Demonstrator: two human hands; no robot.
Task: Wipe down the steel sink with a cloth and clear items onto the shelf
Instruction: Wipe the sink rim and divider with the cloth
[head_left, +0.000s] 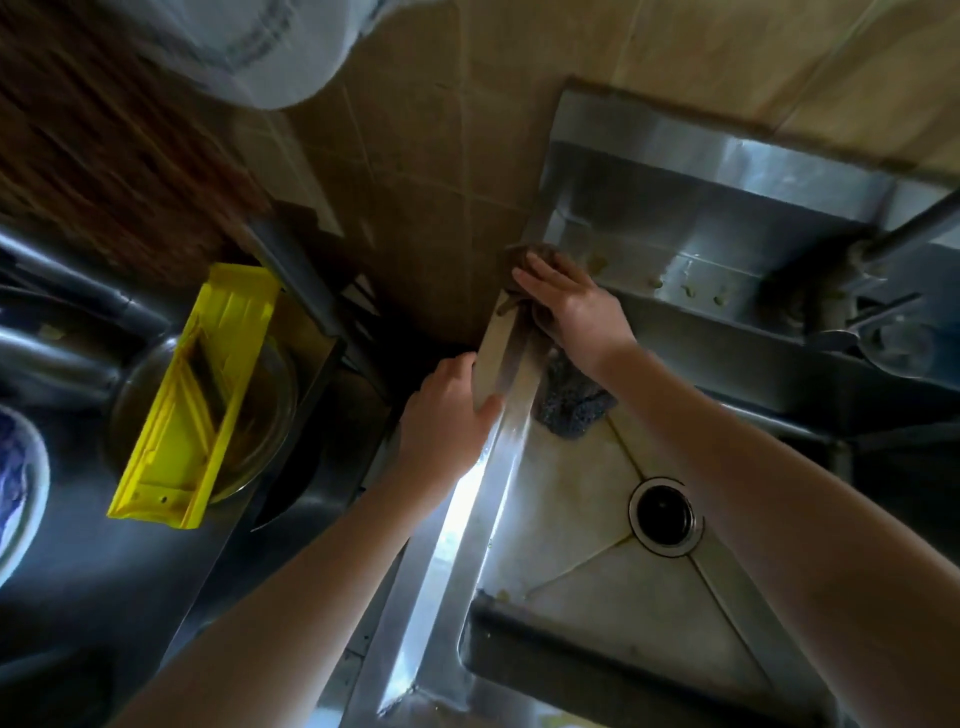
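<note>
The steel sink (566, 525) fills the right half of the head view, with a round drain (665, 517) in its stained floor. My right hand (569, 304) presses a brown cloth (524, 255) flat onto the sink's left rim near the back corner; the cloth shows only around my fingers. My left hand (447, 421) grips the outer edge of the same left rim, thumb on top. A dark blue scrub pad (571, 405) lies inside the basin under my right wrist.
A yellow plastic slicer (195, 400) rests over a glass bowl (265, 410) on the dark shelf at left. A blue-patterned dish (18, 488) sits at the far left. The tap and its fittings (857, 291) stand at the back right. Tiled wall runs behind.
</note>
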